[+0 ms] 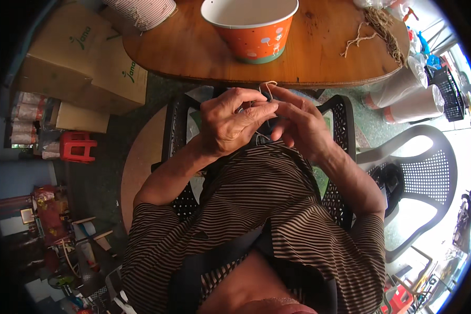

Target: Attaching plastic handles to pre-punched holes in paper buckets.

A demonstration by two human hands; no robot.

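My left hand and my right hand meet in front of my body, just short of the table edge. Thumbs and fingertips of both are pinched together around a thin beige cord. A small loop of it rises above the fingertips, and a thin strand hangs below them. Something small and dark shows between the fingertips, too small to name. Beyond my hands, an orange paper bucket with a white rim and green base stands on the wooden table. Its visible inside wall is white.
A bundle of beige cords lies at the table's right. At its far left stands a pale ribbed cylinder with loose strands. Cardboard boxes and a red stool are left. A grey plastic chair and wrapped white stacks are right.
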